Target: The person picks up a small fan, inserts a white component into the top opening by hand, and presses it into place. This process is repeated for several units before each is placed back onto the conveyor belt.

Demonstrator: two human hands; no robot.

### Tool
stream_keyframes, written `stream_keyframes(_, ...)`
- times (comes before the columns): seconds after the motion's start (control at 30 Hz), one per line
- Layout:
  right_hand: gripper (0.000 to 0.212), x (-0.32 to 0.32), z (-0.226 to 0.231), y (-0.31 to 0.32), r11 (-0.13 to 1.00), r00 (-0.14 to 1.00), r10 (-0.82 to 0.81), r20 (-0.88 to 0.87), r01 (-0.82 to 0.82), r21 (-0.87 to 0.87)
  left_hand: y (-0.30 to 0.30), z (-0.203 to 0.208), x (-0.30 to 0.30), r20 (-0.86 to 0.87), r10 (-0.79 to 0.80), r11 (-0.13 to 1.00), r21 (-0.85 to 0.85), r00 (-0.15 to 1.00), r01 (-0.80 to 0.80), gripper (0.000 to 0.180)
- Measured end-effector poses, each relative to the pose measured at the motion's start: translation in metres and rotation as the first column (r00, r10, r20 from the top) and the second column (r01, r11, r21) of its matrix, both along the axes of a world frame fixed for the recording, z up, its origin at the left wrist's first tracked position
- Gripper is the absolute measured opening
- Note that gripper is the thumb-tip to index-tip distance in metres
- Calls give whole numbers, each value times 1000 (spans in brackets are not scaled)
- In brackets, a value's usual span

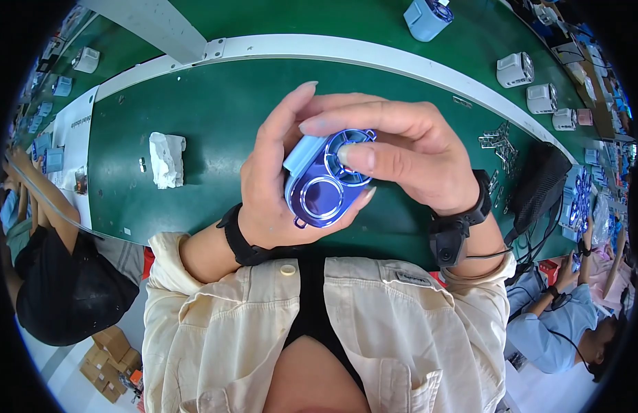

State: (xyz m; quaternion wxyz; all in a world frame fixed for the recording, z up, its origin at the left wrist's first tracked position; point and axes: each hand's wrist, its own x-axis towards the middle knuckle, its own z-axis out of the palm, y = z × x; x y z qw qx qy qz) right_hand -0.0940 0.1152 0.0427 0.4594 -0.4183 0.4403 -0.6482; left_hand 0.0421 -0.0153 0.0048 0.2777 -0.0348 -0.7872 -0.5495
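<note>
My left hand (260,196) is wrapped round a small light-blue device (319,199) with a shiny dark-blue face, held above the green table. On that face are a chrome-ringed round disc and, beside it, a round spoked grille. The thumb of my right hand (425,148) presses on the grille, and its fingers curl over the upper edge of the casing. Small loops stick out at the rim of the face. Most of the light-blue body is hidden by my left palm and fingers.
A crumpled white paper (167,160) lies left on the green table (215,103), by a small metal piece. Metal clips (499,144) and a black mesh pouch (541,180) lie right. Beyond the white rail (298,45) stand similar devices (427,19). People work at both sides.
</note>
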Motion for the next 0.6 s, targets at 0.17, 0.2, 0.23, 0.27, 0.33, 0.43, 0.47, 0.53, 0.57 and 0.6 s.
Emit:
stream_keyframes(0.17, 30, 8, -3, 1, 996, 994, -78, 76, 75, 40, 3, -3, -3, -13, 75, 997, -20, 997, -75, 96)
stream_keyframes(0.2, 30, 8, -2, 1, 997, 994, -63, 93, 59, 42, 4, -3, -5, -53, 103, 994, -38, 993, -105, 96)
stream_keyframes(0.23, 30, 8, -1, 1, 998, 993, -48, 110, 43, 44, 5, -2, -7, -94, 130, 989, -55, 987, -136, 95)
stream_keyframes(0.27, 30, 8, -1, 1, 998, 993, -46, 108, 42, 43, 5, -2, -8, -96, 132, 989, -56, 987, -137, 95)
stream_keyframes(0.33, 29, 9, -2, -2, 997, 974, -82, 211, 78, 27, 4, -4, -11, -125, 142, 989, -28, 982, -146, 97)
stream_keyframes(0.43, 28, 14, 0, -7, 993, 950, -118, 289, 112, 37, 1, -7, -13, -156, 156, 985, -46, 975, -165, 99)
stream_keyframes(0.47, 28, 16, 1, -8, 990, 936, -142, 322, 130, 59, 1, -8, -14, -166, 163, 981, -76, 973, -177, 100)
stream_keyframes(0.53, 27, 16, 1, -8, 985, 926, -172, 337, 154, 80, 1, -8, -17, -193, 165, 977, -100, 967, -186, 102)
stream_keyframes(0.57, 27, 14, -1, -9, 989, 939, -148, 309, 133, 70, 1, -6, -16, -173, 181, 966, -155, 968, -208, 103)
stream_keyframes(0.6, 26, 11, -3, -8, 992, 952, -126, 279, 113, 62, 1, -4, -15, -156, 198, 951, -209, 968, -228, 104)
